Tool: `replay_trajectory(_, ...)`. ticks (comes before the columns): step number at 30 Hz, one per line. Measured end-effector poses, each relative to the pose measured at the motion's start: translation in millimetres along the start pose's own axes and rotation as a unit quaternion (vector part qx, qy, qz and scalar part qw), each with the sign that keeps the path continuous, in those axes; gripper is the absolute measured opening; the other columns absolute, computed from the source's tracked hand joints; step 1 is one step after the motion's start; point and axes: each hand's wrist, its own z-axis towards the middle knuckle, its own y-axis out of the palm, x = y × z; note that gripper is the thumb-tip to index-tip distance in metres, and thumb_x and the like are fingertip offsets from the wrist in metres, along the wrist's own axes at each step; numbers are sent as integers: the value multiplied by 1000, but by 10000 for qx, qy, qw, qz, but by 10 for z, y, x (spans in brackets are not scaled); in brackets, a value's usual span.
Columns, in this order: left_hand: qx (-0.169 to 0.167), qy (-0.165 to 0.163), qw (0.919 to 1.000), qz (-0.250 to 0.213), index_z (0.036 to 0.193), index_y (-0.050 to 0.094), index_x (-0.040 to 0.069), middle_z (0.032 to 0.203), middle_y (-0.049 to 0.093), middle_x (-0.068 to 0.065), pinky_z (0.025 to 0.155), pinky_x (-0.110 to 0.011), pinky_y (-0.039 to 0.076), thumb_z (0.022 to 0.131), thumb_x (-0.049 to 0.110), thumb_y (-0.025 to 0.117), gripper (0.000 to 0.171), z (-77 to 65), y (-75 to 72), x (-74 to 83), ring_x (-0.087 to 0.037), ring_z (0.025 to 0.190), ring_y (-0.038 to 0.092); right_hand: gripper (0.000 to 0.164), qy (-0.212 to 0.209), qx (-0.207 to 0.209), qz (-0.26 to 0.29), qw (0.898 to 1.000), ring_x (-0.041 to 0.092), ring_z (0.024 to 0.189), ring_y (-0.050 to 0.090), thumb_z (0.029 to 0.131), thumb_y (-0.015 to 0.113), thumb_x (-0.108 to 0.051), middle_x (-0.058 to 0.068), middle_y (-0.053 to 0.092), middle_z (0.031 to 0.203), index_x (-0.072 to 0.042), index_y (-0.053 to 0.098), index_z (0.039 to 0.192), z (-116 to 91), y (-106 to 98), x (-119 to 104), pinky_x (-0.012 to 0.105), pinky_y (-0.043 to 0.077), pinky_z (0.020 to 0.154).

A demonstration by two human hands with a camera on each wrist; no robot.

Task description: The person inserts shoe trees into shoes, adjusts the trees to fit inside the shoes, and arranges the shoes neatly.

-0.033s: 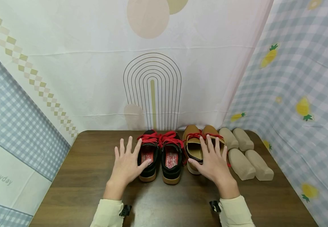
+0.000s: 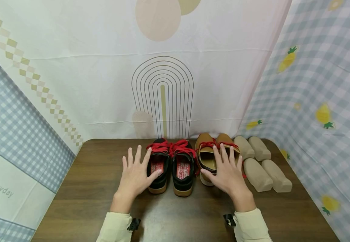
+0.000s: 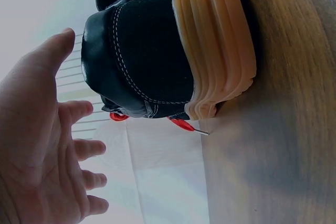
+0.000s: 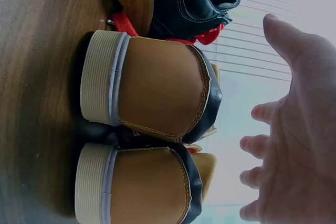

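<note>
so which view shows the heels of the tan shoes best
The right wrist view: both tan shoes fill it heel-on, showing ribbed pale soles and dark collars, with the right hand open above. The head view shows them from above, partly covered by that hand. The left wrist view shows only a black shoe.

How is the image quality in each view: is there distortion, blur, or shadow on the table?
Head view: wide-angle bending curves the backdrop edges; even light, soft shadows under the left hand and right hand on the table. Left wrist view: black shoe heel sharp, the hand close and soft, backdrop washed out. Right wrist view: tan shoes fairly sharp, corners darkened.
</note>
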Motion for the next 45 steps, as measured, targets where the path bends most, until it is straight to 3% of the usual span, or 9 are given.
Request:
replay_trajectory(10,-14,29,9999,-107,166,24,23,172,14,-21,121,-72,10,92,71,59,95,5,-13,-15,-51,157,0,101,-32,13,17,10000,50,157,-1,92,60,-70,17,10,173,-16,18,167,-2,-23,-22,80,0,115)
replay_trajectory(17,-52,108,9997,-196,166,23,22,172,12,-21,122,-71,9,93,68,60,94,-3,-13,-31,-51,157,1,102,-74,-131,61,9999,48,158,-5,93,55,-74,14,4,175,-19,14,167,-11,-60,14,78,-1,117)
replay_trajectory(24,86,284,9995,-122,166,24,21,171,16,-22,121,-72,13,94,67,59,92,21,-32,-66,-53,156,6,99,-316,-147,22,9994,47,158,-6,95,60,-66,14,3,175,-20,11,168,14,-127,90,77,3,118)
replay_trajectory(29,94,340,9993,-154,165,26,18,170,18,-23,121,-72,13,95,64,60,90,35,-38,-111,-53,156,9,98,-481,-72,76,9988,47,159,-1,96,61,-62,13,4,175,-23,8,168,-2,-157,191,76,6,119)
replay_trajectory(37,91,321,9985,-434,165,26,14,168,24,-24,121,-71,17,97,58,63,89,33,-49,-160,-51,155,15,94,-543,259,692,9958,46,158,4,96,67,-51,16,8,174,-19,14,167,-101,-191,444,78,9,117)
replay_trajectory(45,72,329,9964,-780,163,28,8,165,32,-24,120,-69,24,99,49,65,85,59,-83,-170,-50,153,26,92,-505,418,861,9941,49,156,14,97,68,-45,17,11,173,-17,15,167,-166,-196,717,76,21,115)
